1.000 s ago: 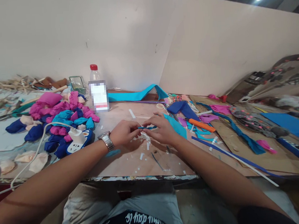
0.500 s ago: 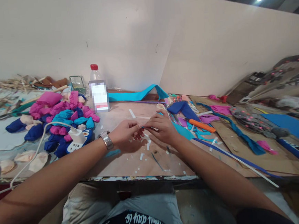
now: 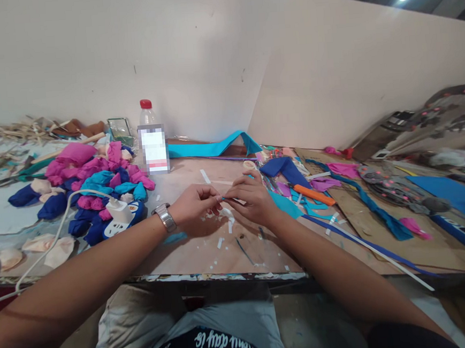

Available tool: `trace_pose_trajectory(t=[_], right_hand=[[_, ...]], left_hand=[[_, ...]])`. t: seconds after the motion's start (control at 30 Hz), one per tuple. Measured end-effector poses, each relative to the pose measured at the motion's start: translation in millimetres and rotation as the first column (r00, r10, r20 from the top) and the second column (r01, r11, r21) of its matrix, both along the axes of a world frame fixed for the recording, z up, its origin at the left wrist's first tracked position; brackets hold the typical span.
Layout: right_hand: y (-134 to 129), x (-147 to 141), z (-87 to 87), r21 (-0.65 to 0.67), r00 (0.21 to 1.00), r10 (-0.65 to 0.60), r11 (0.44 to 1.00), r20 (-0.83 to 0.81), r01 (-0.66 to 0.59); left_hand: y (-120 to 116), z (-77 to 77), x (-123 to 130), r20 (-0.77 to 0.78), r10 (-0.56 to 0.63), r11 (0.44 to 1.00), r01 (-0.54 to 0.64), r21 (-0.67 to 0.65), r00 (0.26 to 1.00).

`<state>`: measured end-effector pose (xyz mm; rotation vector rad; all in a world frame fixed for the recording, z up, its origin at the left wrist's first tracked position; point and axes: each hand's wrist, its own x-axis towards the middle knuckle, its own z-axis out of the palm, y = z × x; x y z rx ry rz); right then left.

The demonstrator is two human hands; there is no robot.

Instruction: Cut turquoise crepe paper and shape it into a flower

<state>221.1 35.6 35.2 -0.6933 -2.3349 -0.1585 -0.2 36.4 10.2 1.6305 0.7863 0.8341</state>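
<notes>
My left hand [image 3: 197,206], below a metal wristwatch [image 3: 165,217], has its thumb and fingertips pinched together over the middle of the table [image 3: 207,256]. Against its fingertips are those of my right hand [image 3: 252,196], also closed. Between them shows a tiny blue-green bit [image 3: 223,198], too small to name; the fingers hide most of it. White paper scraps [image 3: 221,243] and a thin dark strip [image 3: 244,251] lie on the wood beneath. A roll of tape [image 3: 249,165] stands just behind my right hand.
Left are bunched pink and blue cloth pieces [image 3: 90,163], a power strip [image 3: 133,216] with a white plug, and a red-capped bottle [image 3: 147,116]. Right lie an orange-handled cutter [image 3: 313,194], a long white stick [image 3: 396,265] and cardboard [image 3: 365,228]. A turquoise strip [image 3: 206,149] runs along the wall.
My left fingers have shifted slightly and pinch more closely at the tiny bit. My right hand has barely moved. Everything else stays in place.
</notes>
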Motion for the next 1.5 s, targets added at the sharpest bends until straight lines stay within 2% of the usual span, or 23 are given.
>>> trace_pose_trajectory(t=[0.2,0.37,0.43,0.53,0.6,0.87,1.0,1.2,1.3,1.4,1.5], right_hand=[[0,-1,-0.2,-0.006,1.000,0.004,1.000,-0.026,-0.004],[0,-1,-4.6,-0.099,0.999,-0.023,0.995,-0.048,0.018],[1,-1,-7.1,-0.137,0.998,-0.029,0.990,-0.060,0.020],[1,-2,-10.2,-0.197,0.996,-0.041,0.980,-0.074,0.026],[1,-2,-11.3,-0.230,0.996,-0.051,0.973,-0.080,0.031],[1,-4,-13.5,-0.293,0.985,-0.123,0.952,-0.121,0.083],[0,-4,-14.1,-0.337,0.986,-0.123,0.938,-0.108,0.081],[-1,-4,-10.5,-0.376,0.993,-0.061,0.926,-0.097,0.020],[-2,-4,-6.6,-0.373,0.996,-0.037,0.928,-0.078,0.006],[-4,-4,-3.1,-0.318,0.998,-0.022,0.948,-0.056,0.003],[-5,-4,-1.3,-0.217,1.000,-0.009,0.976,-0.010,0.006]], left_hand=[[0,-0.6,-1,-0.003,0.009,0.999,-0.009,0.050,1.000],[-2,-1.2,-3,-0.057,0.045,0.978,-0.032,0.206,0.997],[-3,-0.2,-4,-0.140,0.097,0.944,-0.047,0.327,0.985],[-5,2.8,-5,-0.267,0.195,0.845,-0.023,0.534,0.944],[-6,4.9,-5,-0.314,0.240,0.786,0.006,0.618,0.918],[-4,4.9,-6,-0.341,0.307,0.673,0.051,0.738,0.888],[-2,2.3,-7,-0.380,0.304,0.652,0.100,0.751,0.873],[-1,0.3,-7,-0.419,0.285,0.660,0.141,0.738,0.862],[-4,3.1,-6,-0.381,0.264,0.696,0.099,0.711,0.886],[-7,5.7,-4,-0.305,0.231,0.803,-0.003,0.596,0.924],[-6,4.2,-1,-0.173,0.096,0.954,-0.041,0.298,0.980]])
